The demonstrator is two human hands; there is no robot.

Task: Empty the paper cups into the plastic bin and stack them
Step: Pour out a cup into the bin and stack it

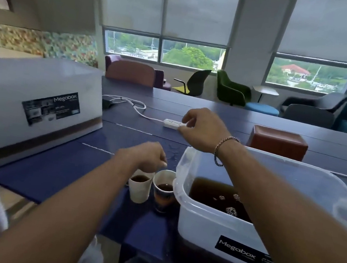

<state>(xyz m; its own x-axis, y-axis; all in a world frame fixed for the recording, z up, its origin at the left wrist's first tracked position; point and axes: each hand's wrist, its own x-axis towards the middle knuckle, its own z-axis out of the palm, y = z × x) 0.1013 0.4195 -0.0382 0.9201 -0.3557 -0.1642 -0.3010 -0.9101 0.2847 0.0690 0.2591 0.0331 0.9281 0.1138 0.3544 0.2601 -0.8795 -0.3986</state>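
Note:
Two paper cups stand side by side on the blue table, both holding brown liquid: a white cup (139, 190) and a darker printed cup (163, 194) touching the clear plastic bin (205, 230). The bin holds brown liquid with bubbles. My left hand (145, 156) hovers just above the white cup's rim, fingers curled downward, holding nothing. Over the table beyond the bin's far left corner, my right hand (202, 130) reaches forward with fingers bent and nothing held, a bracelet on its wrist.
A second, overturned translucent Megabox bin (31, 96) stands at the left. A white power strip (171, 123) with its cord lies beyond my right hand. A brown box (277, 142) sits behind the bin. Water drops (171, 151) spot the table. Chairs line the windows.

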